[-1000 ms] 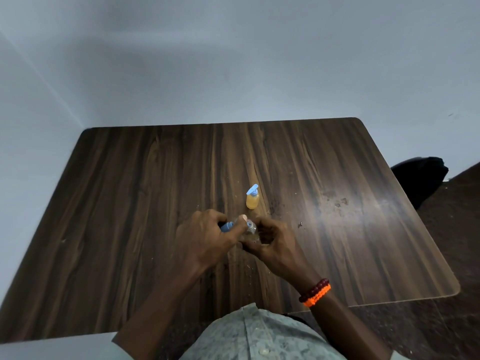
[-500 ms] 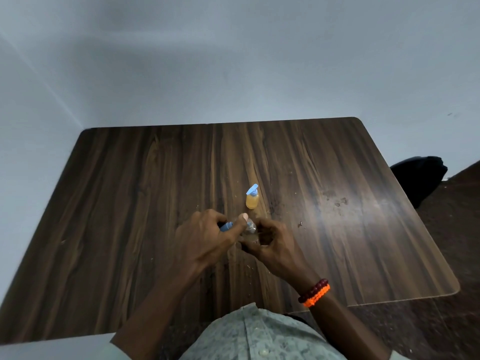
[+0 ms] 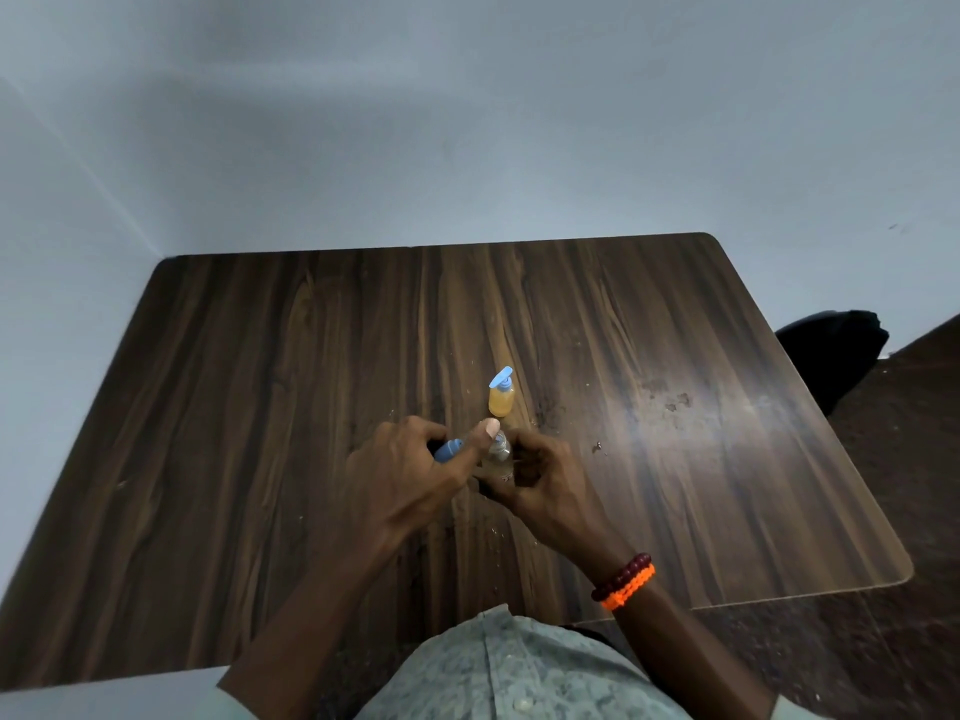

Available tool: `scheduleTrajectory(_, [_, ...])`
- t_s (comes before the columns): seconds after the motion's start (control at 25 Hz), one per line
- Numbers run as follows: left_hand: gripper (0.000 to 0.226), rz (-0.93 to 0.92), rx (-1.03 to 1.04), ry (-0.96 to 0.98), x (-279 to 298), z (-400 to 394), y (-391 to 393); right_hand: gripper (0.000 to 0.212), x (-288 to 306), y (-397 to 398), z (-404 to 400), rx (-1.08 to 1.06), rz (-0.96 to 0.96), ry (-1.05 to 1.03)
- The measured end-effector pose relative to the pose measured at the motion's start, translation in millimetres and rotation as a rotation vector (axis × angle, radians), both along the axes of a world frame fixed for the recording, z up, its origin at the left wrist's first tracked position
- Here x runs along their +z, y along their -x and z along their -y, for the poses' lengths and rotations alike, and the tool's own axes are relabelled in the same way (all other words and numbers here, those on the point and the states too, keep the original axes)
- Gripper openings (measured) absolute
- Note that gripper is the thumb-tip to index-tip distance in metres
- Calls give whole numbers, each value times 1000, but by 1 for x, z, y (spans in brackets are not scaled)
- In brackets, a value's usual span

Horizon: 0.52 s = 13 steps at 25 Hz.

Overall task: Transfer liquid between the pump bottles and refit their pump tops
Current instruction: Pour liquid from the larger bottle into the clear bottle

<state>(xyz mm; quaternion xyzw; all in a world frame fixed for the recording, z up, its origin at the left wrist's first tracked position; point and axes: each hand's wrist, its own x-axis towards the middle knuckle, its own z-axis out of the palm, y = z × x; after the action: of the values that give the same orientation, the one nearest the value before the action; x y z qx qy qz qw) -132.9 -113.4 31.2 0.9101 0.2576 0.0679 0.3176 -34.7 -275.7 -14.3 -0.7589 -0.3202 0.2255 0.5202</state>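
Observation:
A small bottle of yellow liquid (image 3: 501, 400) with a blue pump top (image 3: 501, 377) stands upright in the middle of the dark wooden table (image 3: 260, 407). Just in front of it, my right hand (image 3: 540, 480) grips a small clear bottle (image 3: 498, 454). My left hand (image 3: 405, 470) holds a second blue pump top (image 3: 448, 450) in its curled fingers, with the thumb raised against the clear bottle's neck. The lower part of the clear bottle is hidden by my fingers.
The table fills most of the view, with dried stains (image 3: 675, 402) on its right half and small specks near the bottles. A black object (image 3: 836, 350) sits on the floor past the right edge. Grey walls close the back and left sides.
Both hands stay together at the clear bottle. They have shifted only slightly, and the yellow bottle has not moved.

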Motion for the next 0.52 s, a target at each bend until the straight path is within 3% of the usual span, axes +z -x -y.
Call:
scheduleTrajectory(0.12, [102, 4, 8, 27, -2, 0, 2, 33, 1, -2, 1, -4, 7, 3])
scheduleTrajectory(0.28, [87, -19, 12, -46, 4, 3, 1, 32, -2, 0, 1, 1, 22, 19])
scheduleTrajectory(0.52, [97, 2, 13, 21, 0, 1, 3, 29, 4, -2, 3, 3, 45, 14])
